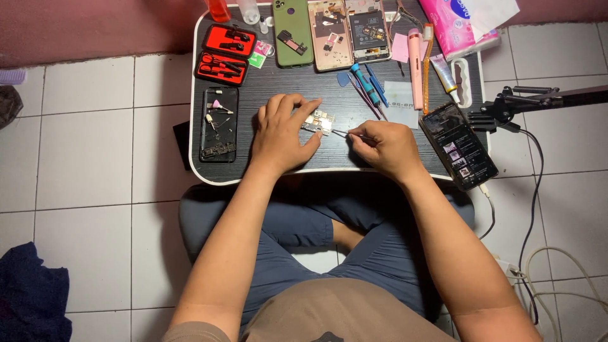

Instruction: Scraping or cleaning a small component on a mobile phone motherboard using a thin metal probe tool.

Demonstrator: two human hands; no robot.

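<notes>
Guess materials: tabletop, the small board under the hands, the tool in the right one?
Tabletop: likely laminate, dark wood-grain streaks with a white, plastic-looking rim.
Board: a circuit board with shiny metal shields, glinting silver and gold; left hand pins it.
Tool: thin and bright, probably steel tweezers or a probe, held in the right hand; too small to be sure.

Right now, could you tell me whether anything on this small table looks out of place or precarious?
The dark phone with a lit screen lies askew at the table's right front corner, its lower end past the rim, a cable trailing from it. Beyond the left edge, a dark flat thing pokes out from under the table.
</notes>
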